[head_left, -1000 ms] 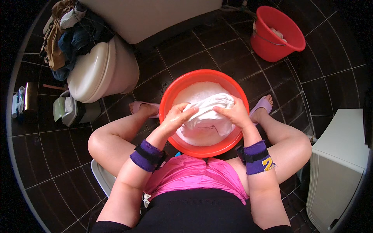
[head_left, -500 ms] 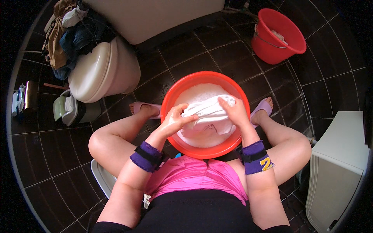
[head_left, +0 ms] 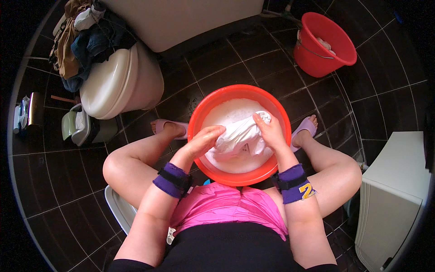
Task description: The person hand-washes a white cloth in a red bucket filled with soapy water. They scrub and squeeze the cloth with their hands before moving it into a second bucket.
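Observation:
A wet white cloth (head_left: 240,135) with a small dark print is stretched between my hands, low over a red basin (head_left: 238,90) of white suds (head_left: 222,108). My right hand (head_left: 271,130) grips its upper right end, thumb on top and a bunched fold beside it. On the other side my left hand (head_left: 205,139) is closed at the cloth's left edge, its fingers together and pointing right; the fingertips are partly hidden. The cloth's lower part hangs into the suds. What kind of garment it is, I cannot tell.
The basin stands on dark floor tiles between my feet. Beyond it at right is a red bucket (head_left: 321,50) with pale cloth inside. At left are a toilet (head_left: 113,86) with piled clothes (head_left: 93,38) and a small bin (head_left: 74,127). A pale cabinet (head_left: 392,190) stands at right.
My left hand has turned from a thumb-on-top pinch to fingers held together. The cloth has shifted from a bunched roll to a looser, slanting stretch. The right hand still holds its end.

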`<state>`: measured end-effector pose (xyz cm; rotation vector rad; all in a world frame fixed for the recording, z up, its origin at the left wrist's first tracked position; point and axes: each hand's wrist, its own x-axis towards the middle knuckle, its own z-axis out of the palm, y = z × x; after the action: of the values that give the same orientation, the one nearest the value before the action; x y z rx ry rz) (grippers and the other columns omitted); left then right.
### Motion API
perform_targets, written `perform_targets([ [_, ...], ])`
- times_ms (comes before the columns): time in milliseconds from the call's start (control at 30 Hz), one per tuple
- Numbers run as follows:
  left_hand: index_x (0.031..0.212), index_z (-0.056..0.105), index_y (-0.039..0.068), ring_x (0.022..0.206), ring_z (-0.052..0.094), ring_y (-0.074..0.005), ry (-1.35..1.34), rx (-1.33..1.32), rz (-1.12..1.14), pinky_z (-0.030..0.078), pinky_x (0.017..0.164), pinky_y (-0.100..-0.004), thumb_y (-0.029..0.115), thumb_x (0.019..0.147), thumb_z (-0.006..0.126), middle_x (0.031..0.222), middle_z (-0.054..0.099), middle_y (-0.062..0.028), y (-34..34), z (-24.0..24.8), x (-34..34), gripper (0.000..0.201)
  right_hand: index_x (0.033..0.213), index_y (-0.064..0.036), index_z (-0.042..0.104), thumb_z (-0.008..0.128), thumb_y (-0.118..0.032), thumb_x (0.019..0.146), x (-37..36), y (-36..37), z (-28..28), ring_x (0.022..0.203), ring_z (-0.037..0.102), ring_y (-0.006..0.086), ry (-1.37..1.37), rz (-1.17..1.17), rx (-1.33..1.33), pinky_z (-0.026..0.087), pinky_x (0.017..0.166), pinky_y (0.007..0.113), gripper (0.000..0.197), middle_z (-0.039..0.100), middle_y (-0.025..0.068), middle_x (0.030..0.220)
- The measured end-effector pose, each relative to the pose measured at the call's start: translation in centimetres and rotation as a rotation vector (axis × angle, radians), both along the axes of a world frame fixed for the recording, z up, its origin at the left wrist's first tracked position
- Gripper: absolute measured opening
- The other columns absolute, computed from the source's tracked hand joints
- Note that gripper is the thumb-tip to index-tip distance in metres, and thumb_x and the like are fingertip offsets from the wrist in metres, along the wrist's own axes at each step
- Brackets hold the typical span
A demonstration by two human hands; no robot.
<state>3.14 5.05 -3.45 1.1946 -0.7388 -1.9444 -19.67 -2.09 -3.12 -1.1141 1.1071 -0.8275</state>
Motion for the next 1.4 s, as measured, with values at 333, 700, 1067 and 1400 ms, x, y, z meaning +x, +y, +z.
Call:
perform_targets([
  [333, 0.077, 0.062, 0.007, 0.052, 0.048, -0.0094, 0.334, -0.047, 0.683, 0.04, 0.05, -0.0271, 0.042, 0.094, 0.047, 0.061, 0.054, 0.0014, 0.6, 1.5, -6.6, 0.042, 0.073, -0.0118, 0.064, 0.067, -0.032, 0.071, 6.7, 7.0, 7.6, 0.06, 0.061, 0.03, 0.506, 0.087, -0.819, 0.048, 0.055, 0.04, 0.02, 0.061, 0.0106, 0.065],
  [700, 0.103, 0.059, 0.008, 0.081, 0.061, -0.0167, 0.129, 0.342, 0.566, 0.051, 0.072, -0.0316, 0.026, 0.095, 0.046, 0.093, 0.063, -0.0042, 0.8, 3.0, -8.9, 0.023, 0.068, -0.0097, 0.06, 0.064, -0.03, 0.077, 5.6, 4.3, 5.0, 0.059, 0.06, 0.0313, 0.566, -0.097, -0.726, 0.048, 0.053, 0.041, 0.022, 0.061, 0.0123, 0.067],
  [1067, 0.101, 0.062, 0.005, 0.078, 0.062, -0.0157, 0.054, 0.287, 0.554, 0.05, 0.066, -0.0298, 0.03, 0.094, 0.047, 0.091, 0.064, -0.0074, 0.5, 2.8, -9.0, 0.029, 0.073, -0.0097, 0.064, 0.065, -0.023, 0.075, 4.7, 3.5, 5.0, 0.062, 0.062, 0.0315, 0.664, -0.079, -0.616, 0.049, 0.055, 0.039, 0.014, 0.061, 0.0126, 0.067],
  [1400, 0.112, 0.057, 0.005, 0.089, 0.062, -0.0193, 0.147, 0.298, 0.504, 0.05, 0.081, -0.0314, 0.037, 0.093, 0.049, 0.103, 0.063, -0.0097, 0.8, 4.8, -7.7, 0.038, 0.079, -0.0049, 0.063, 0.061, -0.034, 0.084, 3.4, 2.2, 4.8, 0.061, 0.062, 0.0281, 0.626, 0.034, -0.349, 0.048, 0.054, 0.038, 0.029, 0.063, 0.0113, 0.067],
])
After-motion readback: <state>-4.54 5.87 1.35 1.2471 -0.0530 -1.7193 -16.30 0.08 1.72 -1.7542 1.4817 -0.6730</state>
